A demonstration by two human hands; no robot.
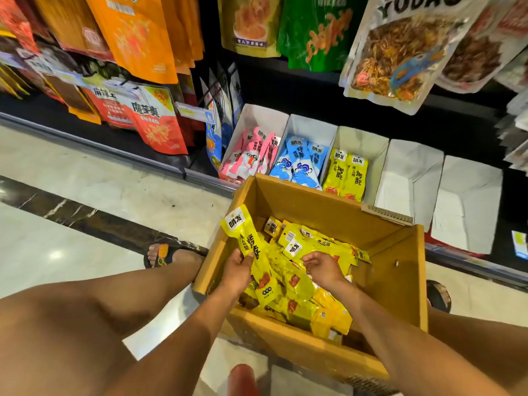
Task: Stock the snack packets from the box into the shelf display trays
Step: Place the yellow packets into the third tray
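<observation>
While the left hand (238,271) wraps fingers and thumb round the middle of a long yellow foil snack packet (243,232), that packet stands tilted over the left wall of an open brown cardboard box (314,200). A white label with dark Chinese characters sits at its far end, larger black characters run down its length, and a red patch shows at its near end. Just to the right, the right hand (321,267) lies on a loose heap of matching yellow packets (317,305) that fills the box bottom; its fingers are curled, but I cannot tell whether they pinch a packet. Beyond the box's far wall, on the lowest shelf, is a row of white cardboard display trays (313,125). From left to right they hold pink packets (251,155), blue packets (303,161) and yellow packets (350,172) with the same white label, then come two more white trays (411,167). Above hang a silver pouch (400,52) whose cropped lettering seems to read "YUBAO", a green pouch (314,32) and an orange pouch (137,32). A red-and-white bag (155,118) at far left reads "魔芋爽". A sandalled foot (163,254) rests on the pale floor left of the box.
</observation>
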